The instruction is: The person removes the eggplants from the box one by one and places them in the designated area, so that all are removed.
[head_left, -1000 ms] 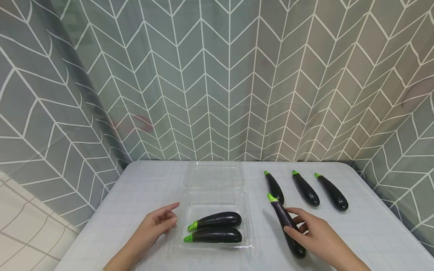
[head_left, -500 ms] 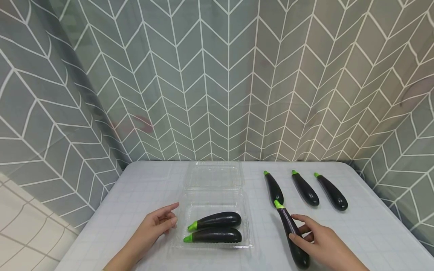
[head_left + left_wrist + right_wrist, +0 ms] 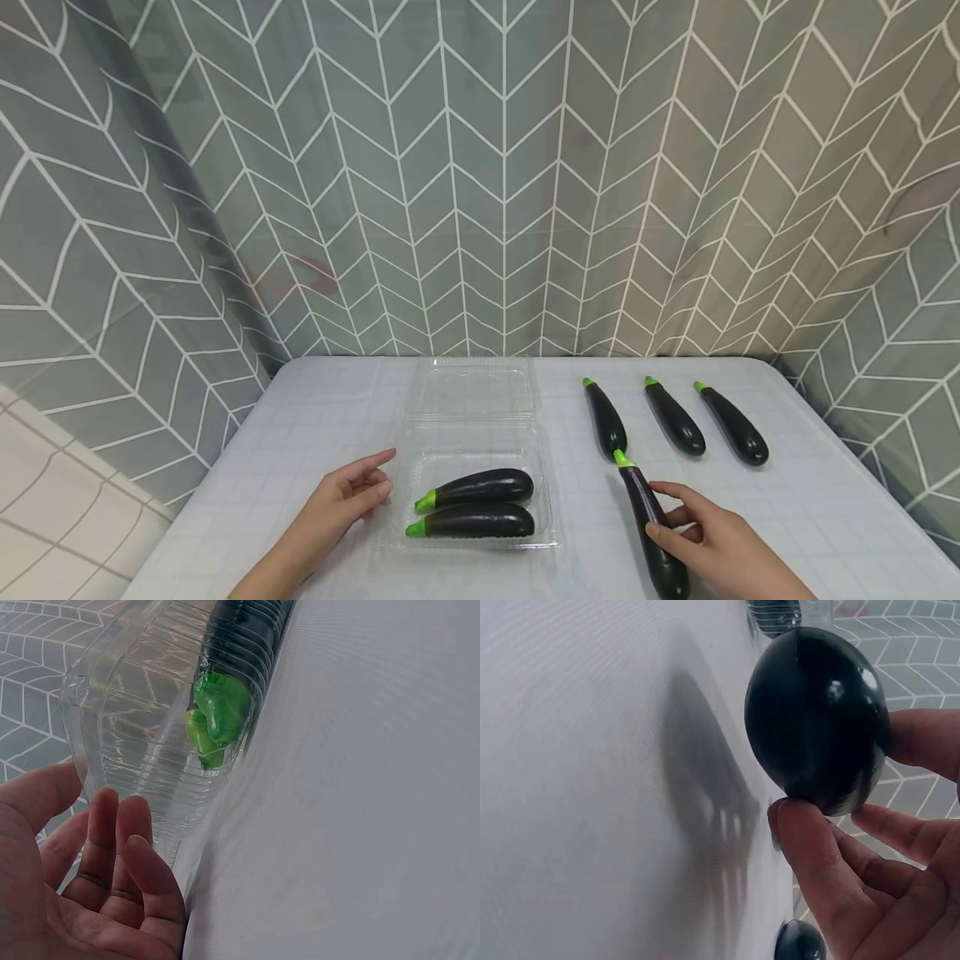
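Between thumb and fingers, my right hand [image 3: 712, 533] pinches a dark eggplant [image 3: 651, 533] with a green stem, at the front right. In the right wrist view that eggplant [image 3: 817, 720] is held above the white surface, its shadow beside it. Two eggplants [image 3: 480, 485] lie side by side in an open clear plastic box [image 3: 546, 475], stems to the left. Beside the box's left edge is my left hand [image 3: 337, 504], fingers loosely bent and holding nothing. The left wrist view shows its fingertips by the box wall [image 3: 94, 727]; whether they touch cannot be told.
Behind the held eggplant lies another eggplant [image 3: 604, 417], with two more eggplants [image 3: 675, 418] [image 3: 735, 427] to its right. The box's clear lid [image 3: 474, 390] lies folded back on the white table [image 3: 315, 408]. A patterned curtain [image 3: 480, 183] stands behind the table.
My right hand has moved the held eggplant toward the front edge and slightly right, uncovering more of the eggplant behind. The left hand and the boxed eggplants have stayed put.
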The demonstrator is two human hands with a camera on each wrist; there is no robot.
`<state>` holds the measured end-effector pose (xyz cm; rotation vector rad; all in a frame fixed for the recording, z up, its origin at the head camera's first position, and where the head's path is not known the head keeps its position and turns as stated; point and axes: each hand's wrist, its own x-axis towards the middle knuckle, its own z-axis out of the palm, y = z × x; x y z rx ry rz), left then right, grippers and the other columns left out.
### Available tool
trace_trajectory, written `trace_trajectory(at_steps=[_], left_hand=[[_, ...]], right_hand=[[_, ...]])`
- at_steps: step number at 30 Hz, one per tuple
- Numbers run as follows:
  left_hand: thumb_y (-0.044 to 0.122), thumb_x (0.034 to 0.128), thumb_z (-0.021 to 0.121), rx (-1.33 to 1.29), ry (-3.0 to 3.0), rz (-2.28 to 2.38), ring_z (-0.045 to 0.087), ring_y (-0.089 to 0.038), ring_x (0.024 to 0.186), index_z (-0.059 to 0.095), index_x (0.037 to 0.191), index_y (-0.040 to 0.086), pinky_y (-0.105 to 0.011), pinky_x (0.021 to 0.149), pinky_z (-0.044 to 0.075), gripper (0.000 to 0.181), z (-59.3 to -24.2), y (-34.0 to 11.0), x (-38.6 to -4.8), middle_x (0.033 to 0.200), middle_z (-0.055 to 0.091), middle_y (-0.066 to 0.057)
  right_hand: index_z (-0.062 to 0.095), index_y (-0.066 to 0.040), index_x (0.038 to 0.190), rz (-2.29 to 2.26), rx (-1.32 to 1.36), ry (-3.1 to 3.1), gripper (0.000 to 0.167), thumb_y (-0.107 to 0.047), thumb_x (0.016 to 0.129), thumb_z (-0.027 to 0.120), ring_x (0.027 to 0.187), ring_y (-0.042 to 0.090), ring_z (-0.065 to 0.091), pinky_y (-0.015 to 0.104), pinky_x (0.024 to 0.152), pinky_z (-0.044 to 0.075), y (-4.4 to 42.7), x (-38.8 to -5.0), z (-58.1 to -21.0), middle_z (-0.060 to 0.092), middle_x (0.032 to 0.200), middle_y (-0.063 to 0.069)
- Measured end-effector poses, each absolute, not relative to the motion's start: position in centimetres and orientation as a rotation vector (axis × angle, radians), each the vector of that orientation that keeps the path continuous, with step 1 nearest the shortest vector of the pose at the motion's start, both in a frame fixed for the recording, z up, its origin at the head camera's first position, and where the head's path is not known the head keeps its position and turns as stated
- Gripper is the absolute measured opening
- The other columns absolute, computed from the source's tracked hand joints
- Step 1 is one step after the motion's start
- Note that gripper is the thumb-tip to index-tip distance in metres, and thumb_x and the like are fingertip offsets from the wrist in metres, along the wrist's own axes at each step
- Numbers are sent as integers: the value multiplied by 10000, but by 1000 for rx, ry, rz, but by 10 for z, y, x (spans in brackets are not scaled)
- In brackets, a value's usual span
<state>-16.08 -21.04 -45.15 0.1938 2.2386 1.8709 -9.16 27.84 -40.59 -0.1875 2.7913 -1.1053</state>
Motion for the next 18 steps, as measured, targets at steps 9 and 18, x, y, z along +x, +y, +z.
trace_trajectory(at_steps=[9,18], left_hand=[[200,958,670,207,2235,1874,589,-169,817,474,1455,38,-287,694,517,558,-451,-210,-161,1063,601,-199],[197,950,680,189,2248,1864,588,-174,825,482,1450,41,-291,703,520,560,-450,-210,-160,1065,600,-187]], right_hand=[[455,-91,1439,-1146,-112,2712,643,-435,937,662,811,106,630,288,686,484,282,-92,-409,650,962,7],[468,-71,1429,-1134,-129,2702,640,-426,934,666,805,97,626,282,668,486,284,-94,-413,645,949,9]])
